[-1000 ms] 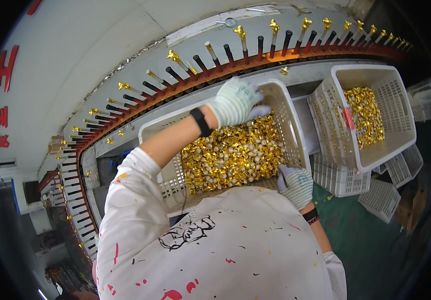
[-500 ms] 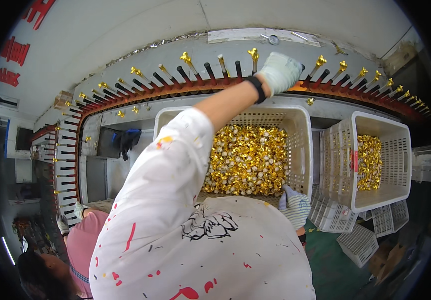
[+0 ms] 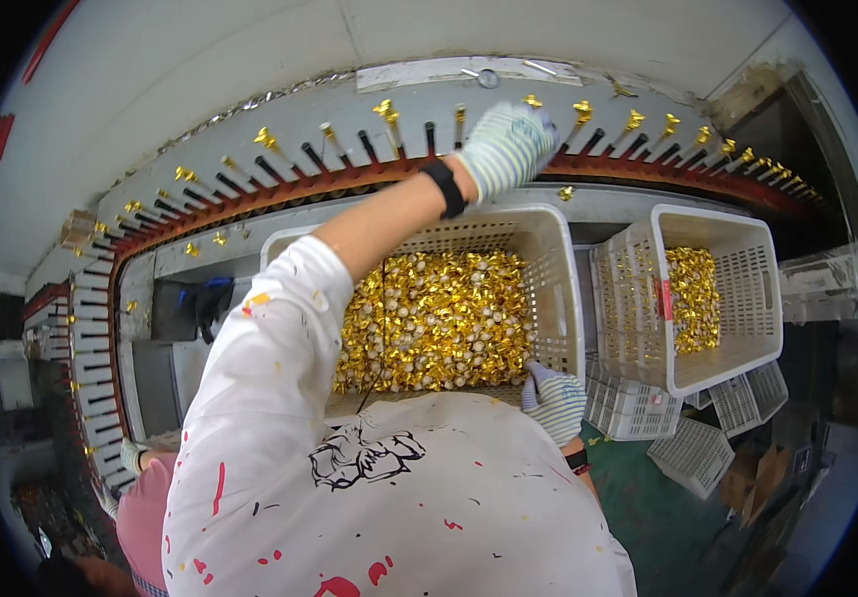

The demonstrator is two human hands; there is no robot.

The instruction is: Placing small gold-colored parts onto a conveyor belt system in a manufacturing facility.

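My left hand point(image 3: 507, 151), in a striped knit glove and black wristband, reaches across a white basket point(image 3: 566, 298) to the row of upright rods. Its fingers curl away from view, closed and slightly blurred. Just past the knuckles shows a gold piece point(image 3: 534, 101) on a rod; whether I grip that rod is hidden. The basket holds a heap of small shiny gold pieces point(image 3: 439, 318) with pale round parts among them. At the heap's near right corner is my right hand point(image 3: 554, 403), also gloved. Its fingers are drawn together against the pieces; anything in them is hidden.
A curved rail point(image 3: 349, 177) carries many black and pale rods, several topped with gold pieces. Another white basket point(image 3: 718, 368) with gold pieces stands to the right, above stacked crates point(image 3: 638, 406). A co-worker in a pink top point(image 3: 145, 512) works by the rail at lower left.
The whole view has shifted. Against the wall, the rods have travelled rightward past my left hand, which has turned to show more of its striped back. My right hand stays at the basket corner.
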